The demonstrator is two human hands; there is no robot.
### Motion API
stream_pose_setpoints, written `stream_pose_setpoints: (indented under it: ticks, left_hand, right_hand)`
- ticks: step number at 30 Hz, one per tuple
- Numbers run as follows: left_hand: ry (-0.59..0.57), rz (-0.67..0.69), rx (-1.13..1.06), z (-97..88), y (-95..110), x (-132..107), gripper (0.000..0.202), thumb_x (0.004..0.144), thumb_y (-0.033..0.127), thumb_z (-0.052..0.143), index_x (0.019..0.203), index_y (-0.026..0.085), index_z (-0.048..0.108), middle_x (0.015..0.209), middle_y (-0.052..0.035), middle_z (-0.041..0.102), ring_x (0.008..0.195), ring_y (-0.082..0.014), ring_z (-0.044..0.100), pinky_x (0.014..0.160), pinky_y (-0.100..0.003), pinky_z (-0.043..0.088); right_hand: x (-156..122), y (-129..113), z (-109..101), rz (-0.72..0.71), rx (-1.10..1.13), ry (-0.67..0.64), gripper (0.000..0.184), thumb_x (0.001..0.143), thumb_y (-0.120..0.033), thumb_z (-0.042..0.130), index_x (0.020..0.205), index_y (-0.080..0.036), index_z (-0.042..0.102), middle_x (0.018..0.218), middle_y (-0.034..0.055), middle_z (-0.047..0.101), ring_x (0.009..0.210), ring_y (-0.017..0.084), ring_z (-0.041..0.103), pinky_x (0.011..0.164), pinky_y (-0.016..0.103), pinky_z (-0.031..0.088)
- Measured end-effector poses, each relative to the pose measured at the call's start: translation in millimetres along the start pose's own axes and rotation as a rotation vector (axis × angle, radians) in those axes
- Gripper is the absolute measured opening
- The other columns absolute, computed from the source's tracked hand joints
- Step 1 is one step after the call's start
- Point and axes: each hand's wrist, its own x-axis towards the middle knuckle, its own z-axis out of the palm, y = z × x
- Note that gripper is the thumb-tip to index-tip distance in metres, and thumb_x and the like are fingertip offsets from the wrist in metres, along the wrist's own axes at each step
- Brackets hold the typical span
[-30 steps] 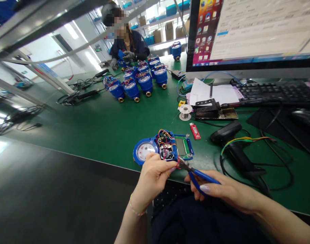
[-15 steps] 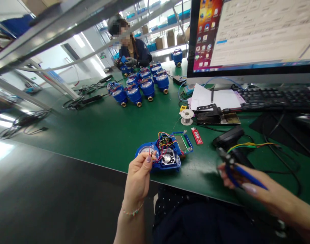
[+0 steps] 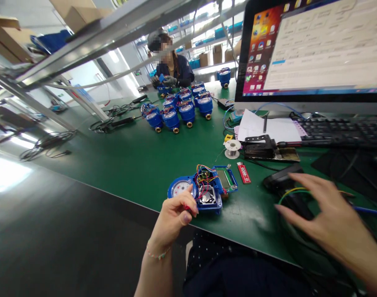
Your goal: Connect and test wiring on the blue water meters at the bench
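An opened blue water meter [image 3: 182,180] lies near the table's front edge, its round dial on the left and its wired compartment and small display board [image 3: 225,178] on the right. My left hand [image 3: 176,212] is closed on thin red wires [image 3: 187,207] at the meter's front. Over on the right, my right hand [image 3: 327,214] is open, thumb and fingers spread around yellow and green wires [image 3: 295,191]; contact with them cannot be made out. A black device [image 3: 283,175] sits just beyond it. Blue-handled pliers [image 3: 369,210] are partly visible behind that hand.
A red lighter-like item [image 3: 243,173] and a solder spool [image 3: 232,149] lie behind the meter. Further back are several blue meters [image 3: 187,112], papers [image 3: 253,126], a keyboard [image 3: 343,122] and a monitor [image 3: 315,53]. A gloved co-worker [image 3: 179,68] sits across the table.
The blue-handled pliers have left my right hand, which has opened and moved to the yellow and green wires. My left hand has shifted slightly, still pinching wires. The camera view has shifted a little.
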Motion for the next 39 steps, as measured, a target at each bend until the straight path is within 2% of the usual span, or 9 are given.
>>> stream_pose_setpoints:
  ticks: [5, 7, 9, 12, 16, 20, 27, 32, 39]
  left_hand:
    - [-0.185, 0.005, 0.163, 0.4, 10.2, -3.3, 0.031, 0.073, 0.05, 0.067, 0.062, 0.021, 0.066, 0.065, 0.001, 0.06, 0.062, -0.0125, 0.055, 0.111, -0.047, 0.017]
    - [-0.293, 0.009, 0.227, 0.9, 13.1, -9.2, 0.033, 0.071, 0.053, 0.066, 0.064, 0.021, 0.067, 0.065, 0.0004, 0.06, 0.062, -0.0126, 0.056, 0.107, -0.046, 0.027]
    - [-0.256, 0.069, 0.284, -0.9, 12.1, -16.4, 0.033, 0.065, 0.054, 0.069, 0.074, 0.022, 0.068, 0.076, -0.0016, 0.062, 0.071, -0.0149, 0.059, 0.094, -0.041, 0.043]
    - [0.019, 0.242, 0.604, -8.4, 4.3, -23.0, 0.051, 0.059, 0.051, 0.075, 0.103, 0.027, 0.063, 0.112, -0.008, 0.055, 0.103, -0.0239, 0.054, 0.089, -0.041, 0.048]
    - [-0.171, 0.18, 1.03, -18.8, -5.1, -14.3, 0.094, 0.052, 0.064, 0.074, 0.131, 0.027, 0.04, 0.132, -0.0125, 0.044, 0.123, -0.0338, 0.04, 0.106, -0.059, 0.026]
    - [-0.15, -0.054, 0.963, -19.3, -4.9, 5.5, 0.089, 0.058, 0.051, 0.078, 0.132, 0.021, 0.038, 0.127, -0.0104, 0.048, 0.115, -0.0263, 0.049, 0.098, -0.04, 0.043]
    - [-0.081, -0.125, 0.923, -14.5, -0.6, 14.9, 0.063, 0.071, 0.019, 0.059, 0.131, 0.021, 0.038, 0.119, -0.0075, 0.051, 0.102, -0.0213, 0.055, 0.087, -0.034, 0.048]
    - [-0.136, -0.061, 0.939, -16.2, -4.2, 7.3, 0.062, 0.079, 0.017, 0.048, 0.136, 0.034, 0.029, 0.127, -0.0053, 0.043, 0.104, -0.0196, 0.054, 0.086, -0.033, 0.048]
    - [-0.114, 0.017, 0.955, -20.1, -12.1, 3.2, 0.073, 0.073, 0.042, 0.068, 0.135, 0.036, 0.03, 0.139, -0.0076, 0.029, 0.108, -0.0243, 0.052, 0.086, -0.037, 0.048]
  right_hand:
    - [60.3, -45.4, 58.6, -0.146, 0.301, -0.404, 0.092, 0.064, -0.024, 0.068, 0.141, -0.017, 0.018, 0.143, 0.013, 0.028, 0.131, 0.026, 0.029, 0.109, 0.042, 0.028]
    - [70.8, -47.2, 66.2, -0.145, 0.409, -0.539, 0.091, 0.059, -0.017, 0.067, 0.139, -0.017, 0.022, 0.139, 0.0115, 0.036, 0.125, 0.023, 0.039, 0.106, 0.038, 0.033]
    - [72.1, -49.0, 63.1, -0.176, 0.487, -0.598, 0.083, 0.057, -0.014, 0.066, 0.132, -0.02, 0.031, 0.129, 0.0071, 0.047, 0.114, 0.019, 0.049, 0.099, 0.032, 0.04]
    - [64.7, -53.6, 50.2, -0.231, 0.476, -0.544, 0.073, 0.057, -0.015, 0.068, 0.123, -0.023, 0.038, 0.118, 0.0026, 0.052, 0.105, 0.016, 0.053, 0.092, 0.026, 0.044]
    - [57.5, -64.1, 36.4, -0.223, 0.352, -0.406, 0.066, 0.06, -0.024, 0.072, 0.118, -0.021, 0.04, 0.111, 0.0036, 0.054, 0.097, 0.016, 0.056, 0.087, 0.026, 0.047]
    - [54.0, -94.5, 28.2, -0.237, 0.287, -0.279, 0.065, 0.06, -0.033, 0.073, 0.115, -0.019, 0.041, 0.106, 0.005, 0.056, 0.091, 0.017, 0.059, 0.08, 0.026, 0.05]
    - [14.4, -165.6, 42.0, -0.423, 0.088, -0.081, 0.051, 0.065, -0.011, 0.054, 0.115, -0.007, 0.045, 0.103, 0.0155, 0.061, 0.091, 0.026, 0.06, 0.077, 0.039, 0.054]
    - [-2.8, -168.3, 42.4, -0.547, 0.085, -0.078, 0.04, 0.08, -0.016, 0.045, 0.118, -0.007, 0.049, 0.106, 0.0167, 0.062, 0.098, 0.027, 0.058, 0.084, 0.041, 0.051]
    - [-12.9, -173.1, 45.8, -0.715, 0.417, -0.095, 0.021, 0.09, -0.025, 0.039, 0.097, -0.018, 0.058, 0.097, 0.0055, 0.064, 0.094, 0.016, 0.058, 0.087, 0.031, 0.048]
